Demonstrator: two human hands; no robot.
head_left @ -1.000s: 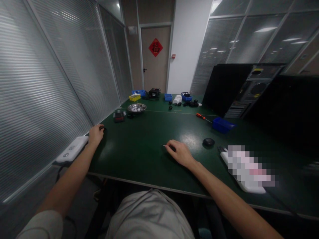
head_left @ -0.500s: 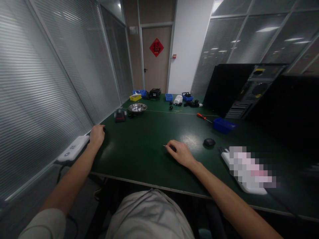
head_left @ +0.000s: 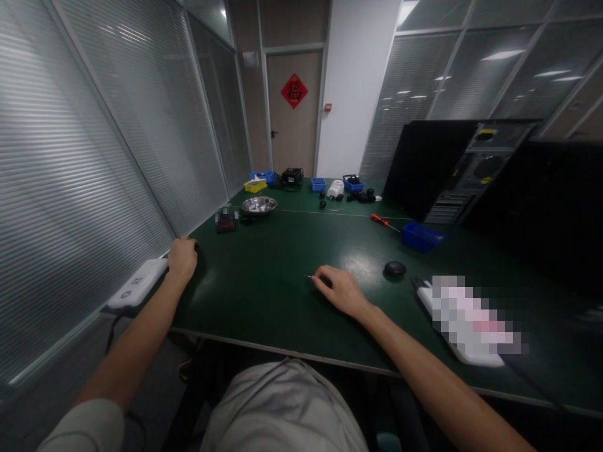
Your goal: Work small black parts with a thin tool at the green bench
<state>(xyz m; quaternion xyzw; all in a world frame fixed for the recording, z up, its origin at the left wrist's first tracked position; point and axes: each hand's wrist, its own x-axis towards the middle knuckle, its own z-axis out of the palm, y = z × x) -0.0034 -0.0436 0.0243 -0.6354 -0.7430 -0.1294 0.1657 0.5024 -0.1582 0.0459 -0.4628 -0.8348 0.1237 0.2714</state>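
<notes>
At the left edge of the green table [head_left: 264, 301], my left hand [head_left: 183, 257] is closed, its fingers curled down. Whatever those fingers may hold is hidden behind them. A white box-like device [head_left: 139, 282] lies just beside that wrist. My right hand [head_left: 342, 290] rests near the table's middle, thumb and forefinger pinched together. From this pinch a thin, pale, pointed piece [head_left: 308, 276] sticks out to the left; its kind is too small to make out. A black computer mouse [head_left: 394, 270] lies to the right of my right hand, apart from it.
A red-handled screwdriver [head_left: 379, 220] lies by a blue bin [head_left: 423, 237]. Farther back are a metal dish [head_left: 259, 205], a yellow bin [head_left: 255, 186] and small blue bins [head_left: 318, 184]. A computer case [head_left: 436, 166] stands right, beyond a partly blurred white device [head_left: 464, 348].
Both hands keep nearly the same place and pose. A dark bit seen at my left fingertips earlier no longer shows clearly. The view has shifted very slightly.
</notes>
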